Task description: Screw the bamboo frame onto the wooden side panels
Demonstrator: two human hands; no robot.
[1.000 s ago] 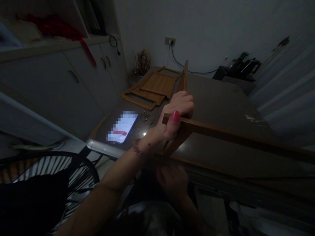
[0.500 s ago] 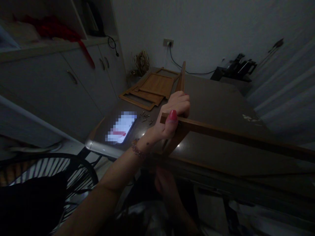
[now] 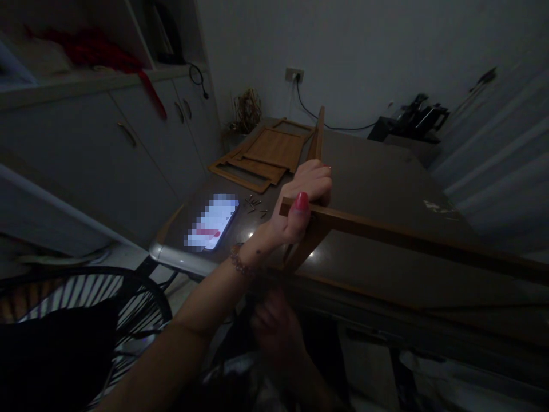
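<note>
At the near side of the table [image 3: 377,171], the wooden frame [image 3: 407,236] extends rightward along its long rail from the left hand [image 3: 305,184], the nearer of the hands, clasped around its left end. The right hand [image 3: 278,326] is low, blurred; whether it grasps anything cannot be told.

Wears glossy red polish on the long thumbnail [image 3: 301,201] of the left hand [image 3: 306,186], with red on another fingernail [image 3: 327,166] too. Has a bracelet [image 3: 242,264] of small beads circling the left wrist, near a small round mark [image 3: 258,252], and a bare forearm [image 3: 197,312]. Shows dark clothing [image 3: 323,335] over the lap, and a right hand [image 3: 278,323] too dim and blurred for detail.
</note>
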